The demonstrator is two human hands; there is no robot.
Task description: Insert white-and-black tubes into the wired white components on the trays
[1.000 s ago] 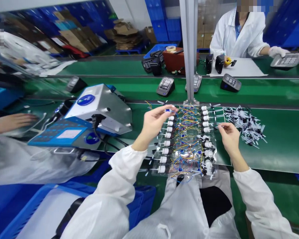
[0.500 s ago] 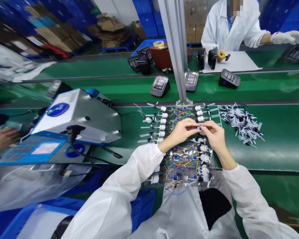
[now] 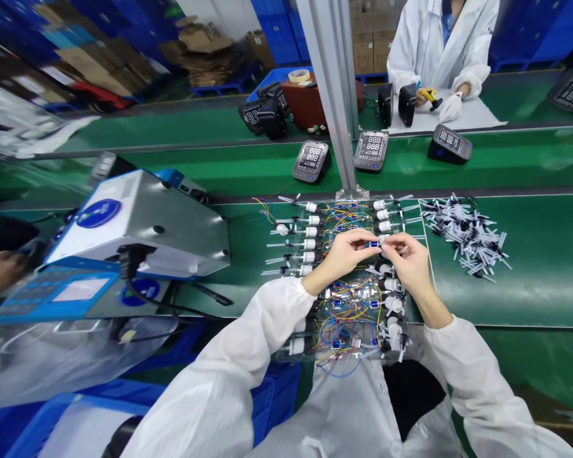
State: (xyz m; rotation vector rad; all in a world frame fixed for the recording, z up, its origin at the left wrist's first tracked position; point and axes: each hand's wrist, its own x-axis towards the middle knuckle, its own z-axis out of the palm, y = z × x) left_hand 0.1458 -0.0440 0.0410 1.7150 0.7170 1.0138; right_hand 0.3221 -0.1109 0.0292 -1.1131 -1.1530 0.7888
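My left hand (image 3: 347, 252) is closed in a pinch, and a small blue-faced component (image 3: 374, 244) shows at its fingertips. Facing it, my right hand (image 3: 408, 259) also pinches, its fingertips nearly touching the left ones; what they grip is mostly hidden. Both hands are over rows of wired parts on clear plastic. White-and-black cylindrical parts with thin tubes line the left side (image 3: 310, 244) and the right side (image 3: 393, 304). Yellow, red and blue wires (image 3: 351, 312) tangle between them.
A pile of short white tubes with black pieces (image 3: 468, 235) lies right on the green bench. A blue-and-silver machine (image 3: 172, 222) with cables stands left. Display units (image 3: 371, 151) sit beyond, behind a metal post (image 3: 332, 83). A co-worker (image 3: 439, 57) holds a yellow-handled tool opposite.
The blue-faced component has come into view between my fingertips, while my hands stay nearly in place. Opposite, the co-worker's gloved hand has moved from the far-right display unit to the white sheet.
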